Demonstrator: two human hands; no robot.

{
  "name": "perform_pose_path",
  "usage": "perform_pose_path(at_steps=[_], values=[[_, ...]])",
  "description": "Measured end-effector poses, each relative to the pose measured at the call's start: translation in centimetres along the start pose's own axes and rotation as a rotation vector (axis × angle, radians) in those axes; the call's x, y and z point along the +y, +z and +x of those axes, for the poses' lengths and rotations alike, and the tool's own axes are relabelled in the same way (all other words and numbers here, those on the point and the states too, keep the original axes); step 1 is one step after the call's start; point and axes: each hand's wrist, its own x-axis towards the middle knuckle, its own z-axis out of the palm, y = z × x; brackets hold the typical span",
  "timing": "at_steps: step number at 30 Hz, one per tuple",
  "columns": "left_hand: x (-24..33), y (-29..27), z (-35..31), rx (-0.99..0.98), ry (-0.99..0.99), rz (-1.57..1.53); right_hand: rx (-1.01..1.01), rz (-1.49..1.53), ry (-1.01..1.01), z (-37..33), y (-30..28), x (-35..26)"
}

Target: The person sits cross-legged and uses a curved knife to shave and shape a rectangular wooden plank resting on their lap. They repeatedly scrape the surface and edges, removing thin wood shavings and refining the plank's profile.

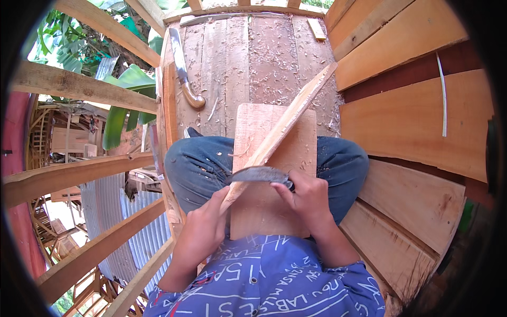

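1. Wooden strip (279,133) lies aslant on the flat board (297,150); long axis runs one o'clock to seven. Tapered far end points to one, past the board's edge; near end sits at the left hand.
2. Left hand (203,224) grip: curled closed about that near end, underside hidden.
3. Right hand (308,194) grip: wrapped closed on the curved knife (259,174); blade crosses the strip, tip toward nine.
4. Step in hand, my reading: shaving the strip. Next move seems to call for a steady hold, shallow stroke, left hand clear of the blade.
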Motion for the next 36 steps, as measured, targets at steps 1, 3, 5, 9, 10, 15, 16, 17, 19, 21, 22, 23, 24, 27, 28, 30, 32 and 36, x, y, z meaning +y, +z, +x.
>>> perform_pose_path(at_steps=[1, 3, 5, 9, 10, 15, 16, 17, 19, 21, 22, 23, 24, 27, 28, 30, 32, 36], values=[[0.0, 0.0, -0.1, 0.0, -0.012, -0.008, 0.013, -0.023, 0.004, 0.8, -0.6, 0.9], [-0.2, 0.1, -0.1, 0.006, 0.0, 0.004, 0.011, -0.025, 0.017, 1.0, -0.4, 1.4], [-0.1, 0.0, 0.1, 0.0, 0.011, 0.012, 0.017, 0.035, -0.009, 0.0, 0.5, 0.9], [-0.1, 0.1, 0.0, 0.009, 0.011, 0.026, -0.008, 0.011, -0.008, 0.8, -0.3, 1.3], [0.1, 0.1, 0.0, 0.02, 0.019, 0.039, 0.023, 0.007, 0.009, 1.2, -0.5, 1.7], [-0.2, -0.1, 0.3, -0.023, 0.012, 0.025, -0.024, 0.122, -0.021, 0.0, 0.7, 0.9], [-0.1, -0.1, 0.1, -0.029, 0.009, 0.019, -0.015, 0.138, 0.01, 0.4, 0.7, 1.3], [-0.1, 0.0, 0.1, -0.03, 0.007, 0.025, -0.006, 0.155, 0.041, 0.7, 0.7, 1.6], [0.1, 0.0, 0.4, -0.032, 0.003, 0.043, -0.016, 0.17, 0.044, 0.7, 0.9, 1.6], [-0.1, -0.3, 0.4, -0.054, -0.009, 0.04, -0.053, 0.168, -0.014, 0.0, 1.1, 0.9], [-0.3, -0.3, 0.2, -0.067, -0.018, 0.032, -0.039, 0.151, 0.009, 0.2, 0.9, 1.2], [-0.3, -0.2, 0.1, -0.044, -0.008, 0.037, -0.024, 0.134, 0.032, 0.9, 0.5, 1.8], [-0.1, 0.0, 0.1, -0.02, 0.002, 0.042, -0.01, 0.117, 0.055, 1.1, 0.3, 2.0], [-0.1, -0.1, 0.4, -0.035, 0.008, 0.039, 0.02, 0.227, 0.029, 0.0, 1.5, 1.3], [-0.3, -0.2, 0.4, -0.059, 0.001, 0.033, 0.015, 0.254, 0.02, -0.3, 1.7, 1.1], [-0.2, -0.2, 0.3, -0.026, 0.007, 0.04, -0.007, 0.158, 0.011, 0.4, 0.9, 1.2], [0.1, 0.0, 0.2, -0.018, 0.003, 0.038, 0.037, 0.101, 0.038, 1.5, 0.4, 2.5], [-0.2, -0.3, 0.7, -0.036, -0.003, 0.017, -0.016, 0.319, 0.15, 1.1, 0.8, 1.4]])
